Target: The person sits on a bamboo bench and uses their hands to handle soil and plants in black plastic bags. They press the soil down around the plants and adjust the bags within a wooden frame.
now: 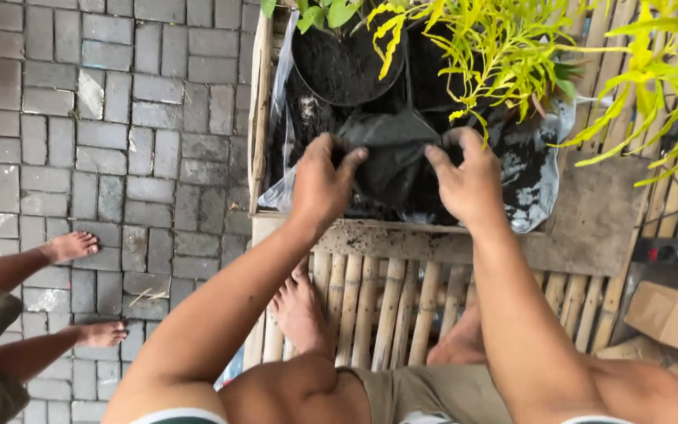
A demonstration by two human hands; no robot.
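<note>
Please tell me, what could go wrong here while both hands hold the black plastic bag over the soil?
1. The left hand and right hand pinch only the rim of the thin black bag; it might tear or slip from the grip.
2. The wooden box has only a plastic sheet as lining, so soil could spill onto the bamboo platform near the bare feet.
3. The yellow-green plant hangs close and may get bent.

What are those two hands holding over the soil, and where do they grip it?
Both the left hand and the right hand hold a black plastic grow bag, pinched at its upper edge, one on each side.
</note>
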